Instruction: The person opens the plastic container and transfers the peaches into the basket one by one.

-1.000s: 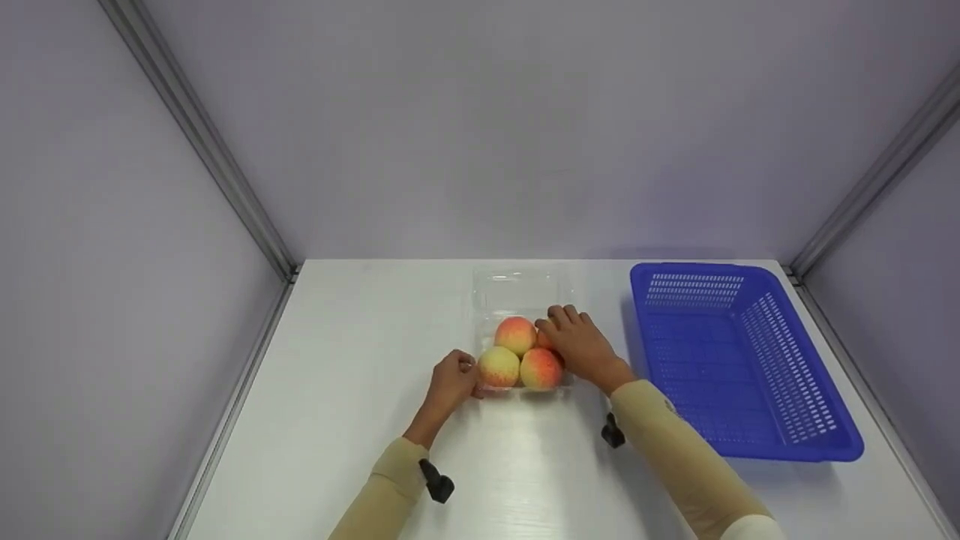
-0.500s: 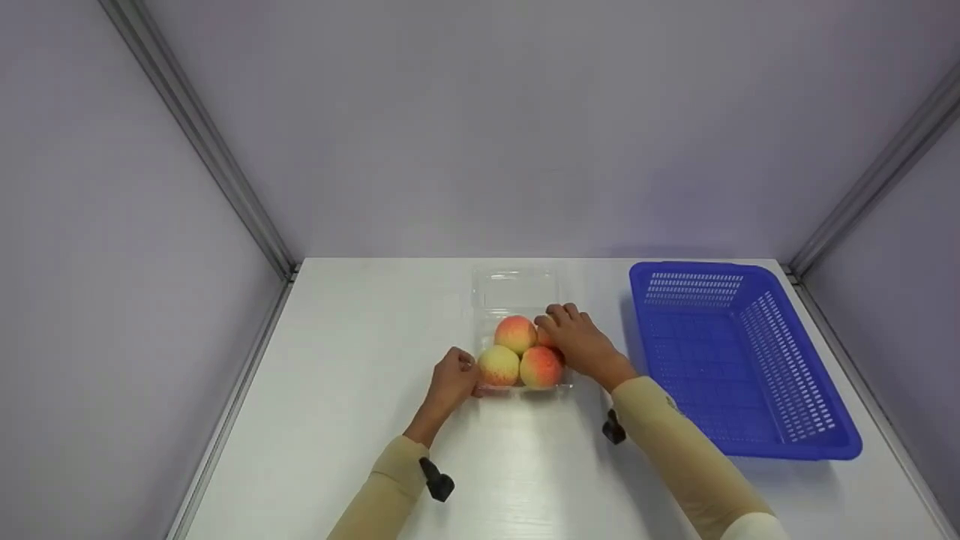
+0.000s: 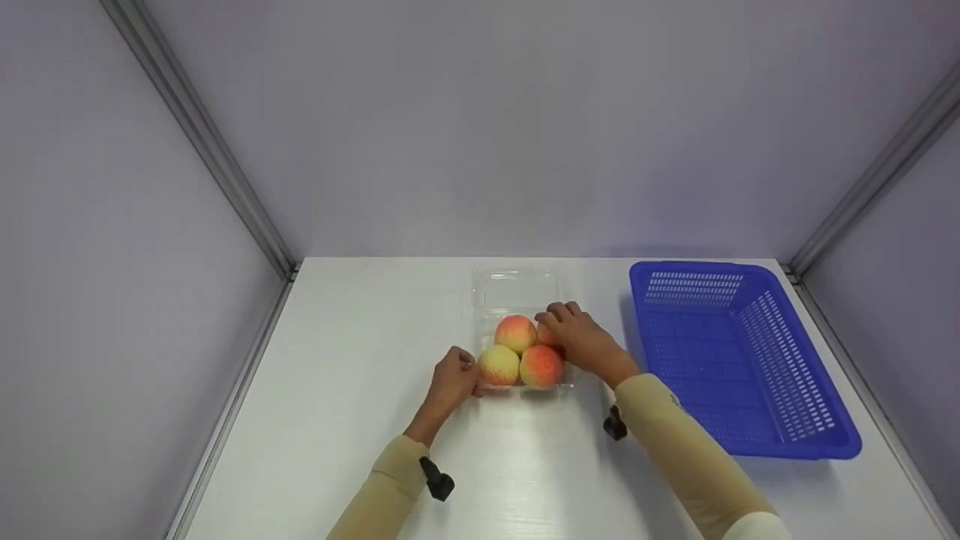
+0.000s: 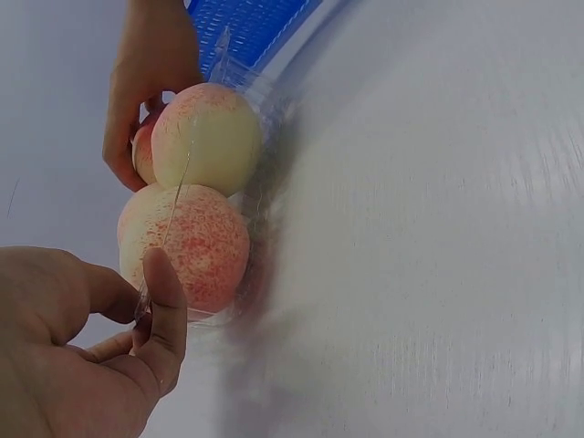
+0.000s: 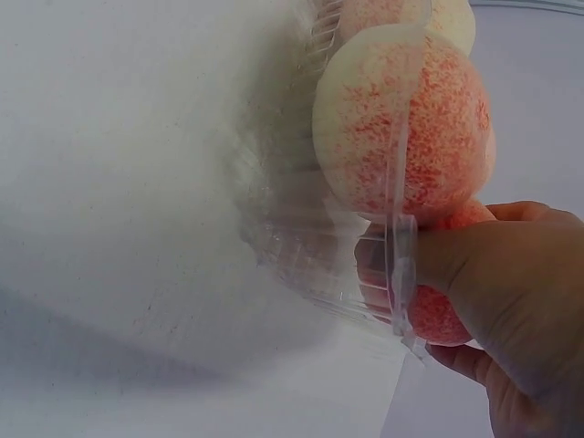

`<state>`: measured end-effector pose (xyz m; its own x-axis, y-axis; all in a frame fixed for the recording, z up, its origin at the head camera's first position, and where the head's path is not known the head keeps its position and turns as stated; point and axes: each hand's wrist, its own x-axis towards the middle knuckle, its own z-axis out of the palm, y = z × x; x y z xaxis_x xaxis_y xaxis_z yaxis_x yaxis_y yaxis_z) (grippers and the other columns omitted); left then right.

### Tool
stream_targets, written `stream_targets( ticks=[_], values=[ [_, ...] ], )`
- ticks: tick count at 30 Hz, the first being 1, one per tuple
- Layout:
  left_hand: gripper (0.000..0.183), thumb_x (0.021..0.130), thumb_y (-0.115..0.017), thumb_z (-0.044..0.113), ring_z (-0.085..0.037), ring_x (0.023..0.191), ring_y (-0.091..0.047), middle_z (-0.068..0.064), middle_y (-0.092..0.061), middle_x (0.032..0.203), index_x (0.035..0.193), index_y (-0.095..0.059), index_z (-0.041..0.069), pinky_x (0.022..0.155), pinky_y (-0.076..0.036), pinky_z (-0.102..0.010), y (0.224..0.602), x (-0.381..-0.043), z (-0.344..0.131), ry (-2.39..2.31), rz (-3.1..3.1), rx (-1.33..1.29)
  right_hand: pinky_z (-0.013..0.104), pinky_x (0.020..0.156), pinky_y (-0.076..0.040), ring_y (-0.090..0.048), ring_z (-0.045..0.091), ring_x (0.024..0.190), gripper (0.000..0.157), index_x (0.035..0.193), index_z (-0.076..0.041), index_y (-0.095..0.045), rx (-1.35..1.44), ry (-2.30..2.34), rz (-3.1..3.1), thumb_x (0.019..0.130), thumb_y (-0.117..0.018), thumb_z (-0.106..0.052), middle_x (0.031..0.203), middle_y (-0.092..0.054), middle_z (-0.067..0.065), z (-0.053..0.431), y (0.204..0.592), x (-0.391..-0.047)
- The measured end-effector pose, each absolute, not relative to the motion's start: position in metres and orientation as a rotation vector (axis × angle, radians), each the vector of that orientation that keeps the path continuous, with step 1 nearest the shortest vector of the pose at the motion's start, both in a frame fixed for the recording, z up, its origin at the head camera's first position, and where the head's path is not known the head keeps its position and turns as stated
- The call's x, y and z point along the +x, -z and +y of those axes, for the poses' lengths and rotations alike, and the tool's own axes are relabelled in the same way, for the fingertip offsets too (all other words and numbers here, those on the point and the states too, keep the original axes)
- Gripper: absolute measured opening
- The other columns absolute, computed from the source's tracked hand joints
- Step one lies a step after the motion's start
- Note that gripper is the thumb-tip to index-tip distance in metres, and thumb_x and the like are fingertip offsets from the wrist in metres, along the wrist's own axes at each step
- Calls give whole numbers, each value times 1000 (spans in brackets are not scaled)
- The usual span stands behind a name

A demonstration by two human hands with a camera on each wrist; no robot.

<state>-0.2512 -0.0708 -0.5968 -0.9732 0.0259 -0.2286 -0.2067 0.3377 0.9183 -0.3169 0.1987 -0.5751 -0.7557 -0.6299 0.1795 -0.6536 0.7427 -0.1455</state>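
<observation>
On the white table (image 3: 315, 420), I see the left hand (image 3: 452, 376) pinching the near-left rim of a clear box (image 3: 517, 291); the right hand (image 3: 586, 343) grips its far-right peach (image 5: 440, 318), mostly hiding it.

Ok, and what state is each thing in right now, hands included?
Clear container: open, holding peaches.
Lid: folded back.
Near-left peach, near-right peach, far-left peach: in the container, uncovered.
Far-right peach: gripped, partly hidden.
Left hand: pinches the container's edge.
Right hand: grips the far-right peach.
Blue basket: upright, open-topped.
</observation>
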Motion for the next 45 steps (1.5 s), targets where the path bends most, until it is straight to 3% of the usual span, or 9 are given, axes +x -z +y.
stream_targets(
  ticks=[17, 25, 39, 45],
  values=[
    [9, 105, -53, 4, -16, 66, -67, -9, -58, 90, 112, -52, -1, 72, -66, -41, 597, -251, -71, -1701, 2397, -100, 50, 102, -58, -58, 41, 119, 67, 139, -2, -59, 1071, -378, -2774, 80, -91, 0, 132, -59, 21, 202, 570, -321],
    [9, 106, -54, 6, -14, 68, -65, -10, -60, 92, 113, -52, 0, 66, -61, -29, 596, -253, -70, -1665, 2404, -144, 52, 107, -56, -57, 41, 125, 72, 143, -4, -58, 1045, -388, -2822, 79, -91, 2, 137, -58, 21, 201, 561, -322],
    [10, 106, -54, 7, -14, 69, -66, -11, -61, 94, 113, -52, 1, 70, -63, -34, 598, -254, -70, -1658, 2392, -166, 55, 113, -52, -55, 40, 131, 74, 148, -8, -55, 1002, -413, -2888, 83, -89, -1, 144, -55, 19, 196, 549, -319],
    [9, 107, -53, 7, -26, 76, -74, -13, -62, 95, 112, -52, 0, 68, -64, -34, 599, -252, -71, -1688, 2397, -109, 54, 106, -57, -58, 41, 126, 74, 148, -7, -52, 1013, -440, -2889, 84, -88, -3, 143, -52, 20, 195, 544, -318]
  ],
)
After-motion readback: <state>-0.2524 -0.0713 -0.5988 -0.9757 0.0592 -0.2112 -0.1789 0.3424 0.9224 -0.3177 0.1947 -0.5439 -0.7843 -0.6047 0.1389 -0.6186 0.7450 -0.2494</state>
